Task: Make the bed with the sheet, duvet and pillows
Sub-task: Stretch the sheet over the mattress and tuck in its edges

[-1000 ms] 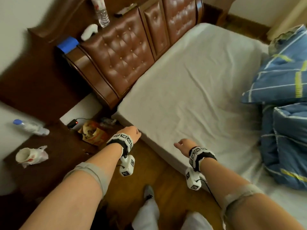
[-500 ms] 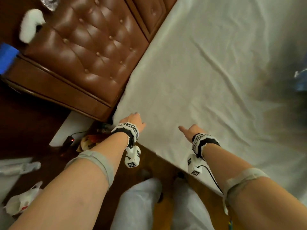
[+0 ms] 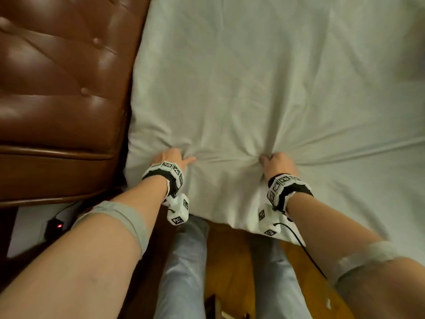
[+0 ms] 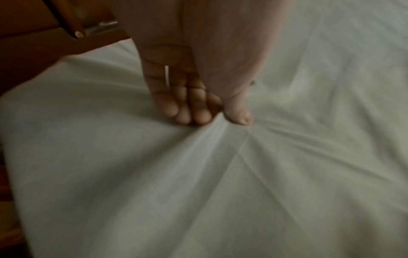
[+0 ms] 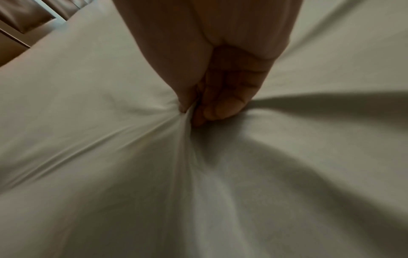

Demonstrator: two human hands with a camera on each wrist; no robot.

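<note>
Sheet and headboard cropped by frame edges.

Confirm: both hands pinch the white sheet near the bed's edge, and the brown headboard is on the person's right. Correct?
One error: the brown headboard is on the person's left, beside the left hand, as the head view shows. The rest holds: left hand and right hand each pinch the white sheet near the bed's edge.

one sheet, one headboard, two hands, two wrist cameras, one charger.
</note>
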